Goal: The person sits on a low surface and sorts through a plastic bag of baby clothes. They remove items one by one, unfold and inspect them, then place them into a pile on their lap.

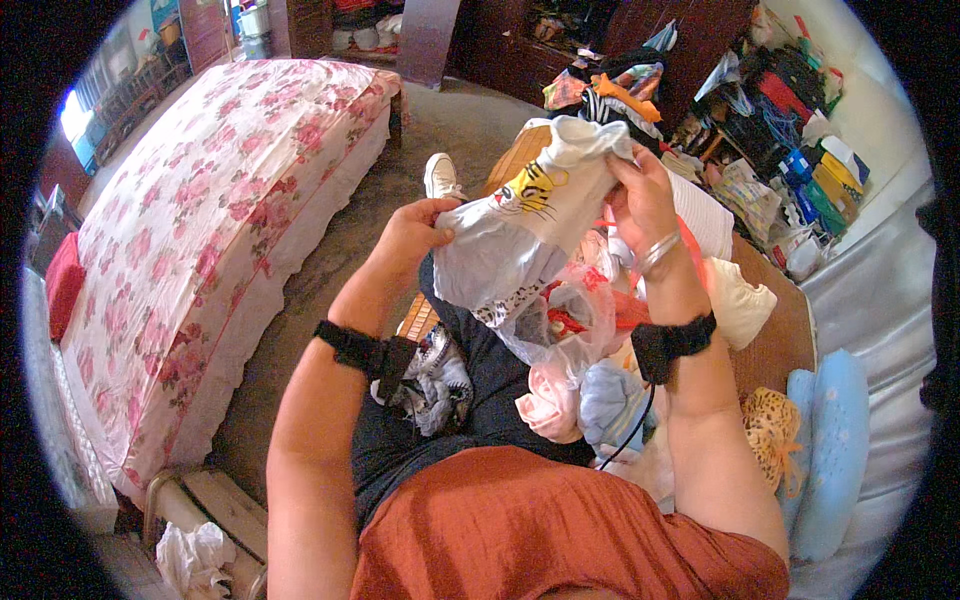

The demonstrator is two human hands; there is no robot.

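– Where do we find the garment?
– We see the white garment (pixel 540 240) up in the air over the lap, stretched between both hands, with a yellow cartoon animal face on its front. Black-and-white spotted cloth shows at its lower edge.

– And how do we describe the grip?
– The left hand (pixel 418 232) pinches one side of it, thumb and fingers closed on the cloth. The right hand (pixel 643 195), higher up, grasps the opposite upper corner, thumb in front. We cannot tell how its hidden fingers lie behind the fabric.

– What do we notice just below?
– A clear plastic bag (pixel 588 322) with red in it sits beside the dark trousers (pixel 490 385). Nearer the body we find a pink cloth bundle (pixel 550 402) and, just beside it, a blue cloth bundle (pixel 608 400). A grey patterned cloth (pixel 438 385) lies on the lap, toward the left.

– And further out?
– On the right we have a cream cloth (pixel 738 303), then a spotted yellow cloth (pixel 770 430) near a light blue roll (pixel 836 455). Well apart, on the left, we see a bed (pixel 220 190) under a pink floral cover. Beyond the garment, a heap of clothes (pixel 612 92) stands near dark furniture (pixel 490 60).
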